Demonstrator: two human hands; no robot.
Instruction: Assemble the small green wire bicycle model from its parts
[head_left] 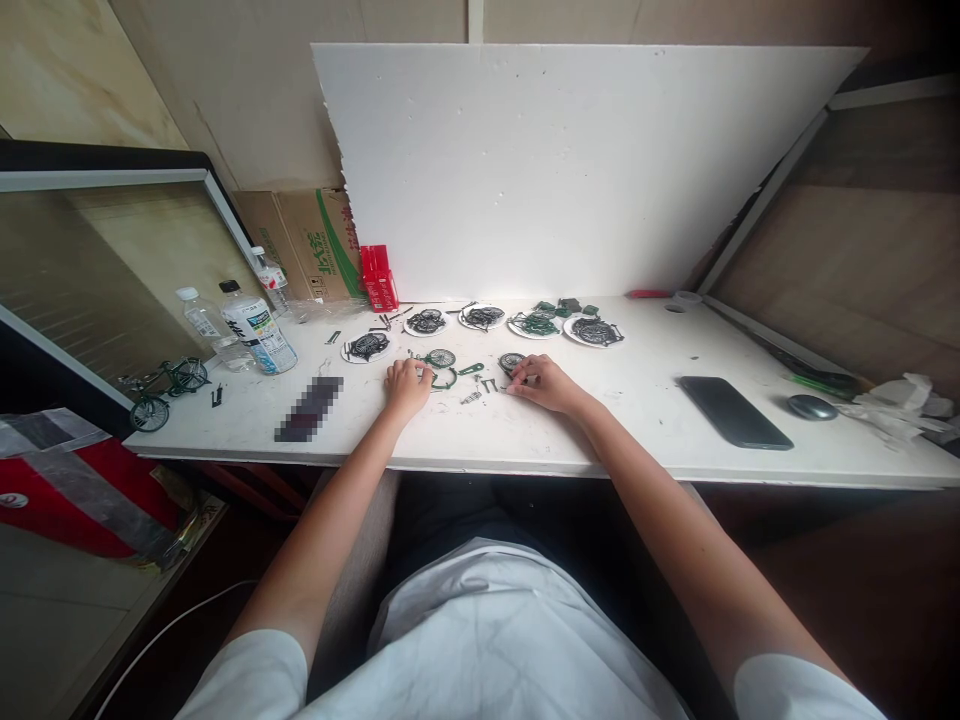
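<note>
My left hand [407, 384] rests on the white table [600, 440], fingers curled round a green curved frame piece [444, 380] beside a small spoked wheel [440, 357]. My right hand [541, 383] lies to the right, its fingertips pinched at a small dark wheel [511, 362]. Between the hands lie a green bar [472, 369] and tiny metal parts [472, 397]. Several white plates [367, 347] holding dark and green model-bicycle parts stand in a row behind.
A finished green model bicycle [165, 388] stands at the table's left end, next to three plastic bottles [257, 332]. A red box [379, 277] and cardboard carton [311, 245] sit behind. A black phone [733, 411], a mouse [812, 407] and crumpled paper [900, 405] lie right.
</note>
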